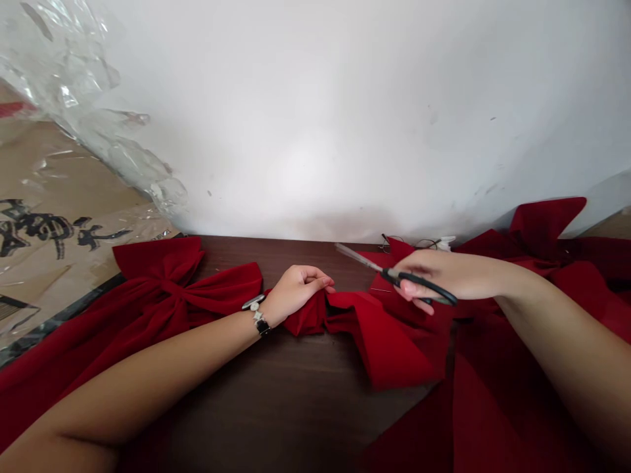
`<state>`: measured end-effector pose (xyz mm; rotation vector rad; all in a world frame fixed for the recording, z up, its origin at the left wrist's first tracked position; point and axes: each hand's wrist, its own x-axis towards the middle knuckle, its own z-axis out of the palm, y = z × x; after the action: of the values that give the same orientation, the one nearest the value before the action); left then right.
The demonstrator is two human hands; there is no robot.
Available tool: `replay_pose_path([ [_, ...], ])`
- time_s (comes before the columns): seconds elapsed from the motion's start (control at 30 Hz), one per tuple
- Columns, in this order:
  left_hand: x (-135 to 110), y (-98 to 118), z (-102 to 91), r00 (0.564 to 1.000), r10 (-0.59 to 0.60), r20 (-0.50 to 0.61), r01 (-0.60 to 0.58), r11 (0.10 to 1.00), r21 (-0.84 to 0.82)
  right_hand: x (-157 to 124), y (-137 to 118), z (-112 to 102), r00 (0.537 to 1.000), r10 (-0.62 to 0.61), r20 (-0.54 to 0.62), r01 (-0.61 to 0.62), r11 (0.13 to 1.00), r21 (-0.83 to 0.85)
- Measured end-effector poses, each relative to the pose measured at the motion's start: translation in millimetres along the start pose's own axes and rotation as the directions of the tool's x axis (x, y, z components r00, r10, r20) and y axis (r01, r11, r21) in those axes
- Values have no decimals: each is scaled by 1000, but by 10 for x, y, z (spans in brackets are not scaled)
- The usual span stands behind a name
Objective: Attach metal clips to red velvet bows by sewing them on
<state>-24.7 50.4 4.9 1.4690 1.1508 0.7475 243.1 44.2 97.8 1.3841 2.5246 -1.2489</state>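
My right hand (438,274) is closed around the black handles of a pair of scissors (394,272), whose blades point up and left above the table. My left hand (296,290), with a watch on the wrist, rests with curled fingers on a red fabric bow (384,328) lying in the middle of the dark wooden table (276,387). It presses the bow's left part near the knot. The scissor blades are closed or nearly so and hang a little above the bow.
Another red bow (167,282) lies at the left. More red bows (547,230) pile at the right. A cardboard box (54,217) with clear plastic wrap (89,112) stands at the far left. A white wall (345,118) rises right behind the table.
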Motion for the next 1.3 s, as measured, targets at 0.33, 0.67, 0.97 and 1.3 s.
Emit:
replay_pose_path([
  [0.33,-3,17,-8,998,5,-67,-7,1000,-19,177,64,137,945,115,305,-148,985,87],
  [0.67,5,30,-5,998,33,-51,-31,999,41,276,138,227,947,82,310,-138,977,162],
  [0.97,2,17,-3,997,43,-57,-40,998,44,172,134,105,926,-10,377,-87,967,240],
  [1.3,-1,23,-8,997,66,-42,-63,995,73,325,174,221,945,11,325,-105,956,273],
])
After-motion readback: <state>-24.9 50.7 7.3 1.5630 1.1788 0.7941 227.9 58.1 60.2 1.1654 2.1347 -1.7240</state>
